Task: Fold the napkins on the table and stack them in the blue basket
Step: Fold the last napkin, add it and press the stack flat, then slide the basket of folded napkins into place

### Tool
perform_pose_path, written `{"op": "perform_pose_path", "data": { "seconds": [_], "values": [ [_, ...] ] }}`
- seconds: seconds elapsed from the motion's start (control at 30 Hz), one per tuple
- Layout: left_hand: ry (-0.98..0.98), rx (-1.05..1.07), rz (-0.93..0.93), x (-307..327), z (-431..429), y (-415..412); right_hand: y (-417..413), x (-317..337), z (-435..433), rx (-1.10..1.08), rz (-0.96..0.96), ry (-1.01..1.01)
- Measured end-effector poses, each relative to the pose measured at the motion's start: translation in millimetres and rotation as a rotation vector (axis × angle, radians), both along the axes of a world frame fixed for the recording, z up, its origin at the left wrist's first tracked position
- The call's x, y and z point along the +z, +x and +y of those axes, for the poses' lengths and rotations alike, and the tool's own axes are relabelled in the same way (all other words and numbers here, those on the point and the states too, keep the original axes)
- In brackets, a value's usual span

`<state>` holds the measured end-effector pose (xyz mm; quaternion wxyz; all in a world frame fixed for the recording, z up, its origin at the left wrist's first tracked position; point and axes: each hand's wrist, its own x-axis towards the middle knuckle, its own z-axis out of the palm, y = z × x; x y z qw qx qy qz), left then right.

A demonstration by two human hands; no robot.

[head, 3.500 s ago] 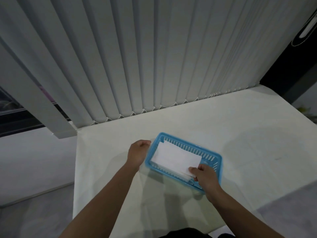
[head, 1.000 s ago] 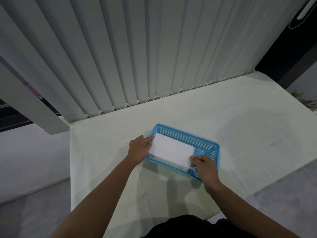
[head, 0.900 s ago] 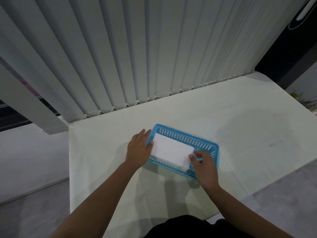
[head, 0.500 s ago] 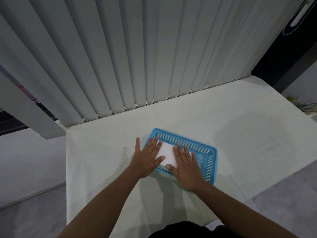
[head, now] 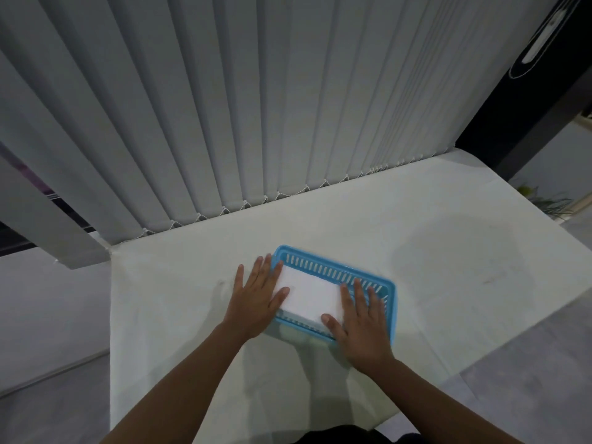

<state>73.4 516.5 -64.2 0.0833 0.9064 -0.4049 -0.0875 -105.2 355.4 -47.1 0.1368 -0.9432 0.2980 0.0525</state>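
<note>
Left hand (head: 253, 302) and right hand (head: 363, 328) lie flat, fingers (head: 358, 291) straight and apart. The napkins (head: 309, 293) run long between them, inside the blue basket (head: 333, 270).

Left hand (head: 255, 298) and right hand (head: 362, 325) lie flat, fingers straight.

My worktop (head: 448, 235): white cloth (head: 192, 363) over it, creased. The blue basket (head: 389, 285) sits directly on it, skewed to the edges. Right of basket: big round shadow and a faint dark smear (head: 490, 278) on the cloth. Left of basket: my left hand (head: 256, 296) lies flat, fingers (head: 259, 267) straight, touching its rim.
</note>
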Motion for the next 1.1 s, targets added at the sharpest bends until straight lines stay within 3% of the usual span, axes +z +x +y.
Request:
{"op": "perform_pose_path", "data": {
  "seconds": [0.13, 0.2, 0.27, 0.37, 0.47, 0.73, 1.1],
  "values": [
    [-0.330, 0.296, 0.342, 10, -3, 6, -21, -1, -21, -0.309, -0.191, 0.071],
    [-0.474, 0.438, 0.596, 17, -14, 7, -24, 3, -28, -0.496, -0.237, 0.231],
    [-0.482, 0.515, 0.750, 21, -26, 5, -24, -1, -33, -0.605, -0.266, 0.405],
    [-0.410, 0.534, 0.738, 23, -37, 2, -21, -10, -37, -0.682, -0.406, 0.682],
    [-0.401, 0.540, 0.708, 25, -42, -1, -22, -22, -47, -0.715, -0.465, 0.795],
    [-0.494, 0.582, 0.671, 42, -94, -7, -6, 15, -110, -0.602, -0.612, 0.777],
    [-0.563, 0.697, 0.651, 49, -254, -38, -6, 43, -307, -0.458, -0.463, 0.793]
  ]
}}
